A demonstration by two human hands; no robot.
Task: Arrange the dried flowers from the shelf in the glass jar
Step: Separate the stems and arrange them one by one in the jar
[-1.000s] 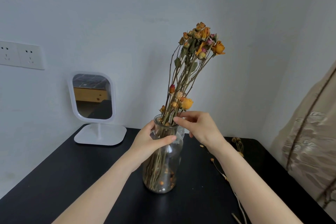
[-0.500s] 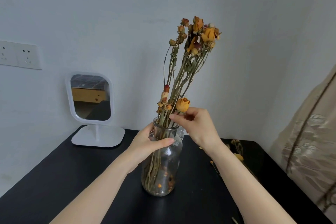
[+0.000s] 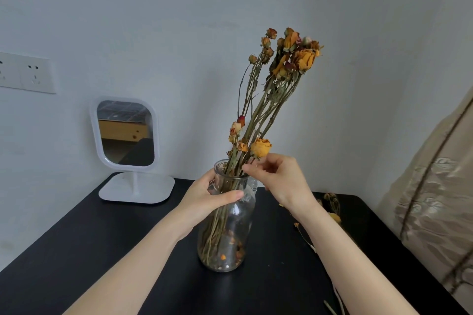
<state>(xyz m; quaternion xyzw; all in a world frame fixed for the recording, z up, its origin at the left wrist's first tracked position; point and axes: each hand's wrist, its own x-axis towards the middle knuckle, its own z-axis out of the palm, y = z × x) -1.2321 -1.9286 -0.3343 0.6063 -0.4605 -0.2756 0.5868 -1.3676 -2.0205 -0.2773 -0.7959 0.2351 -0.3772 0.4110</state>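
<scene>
Right fingers (image 3: 252, 170) pinching dried flowers (image 3: 304, 59), faded orange

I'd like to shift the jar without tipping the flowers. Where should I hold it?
Probably round the narrow neck of the jar, coming from the left: the flowers lean right, the body widens below, and the left hand wraps there.

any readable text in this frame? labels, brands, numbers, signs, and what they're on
None readable.
Glass jar: clear glass, no label visible.
Dried flowers: no tag visible.
White mirror: no brand mark visible on frame or base.
Wall socket plate: only pin holes, no legible marking.
</scene>
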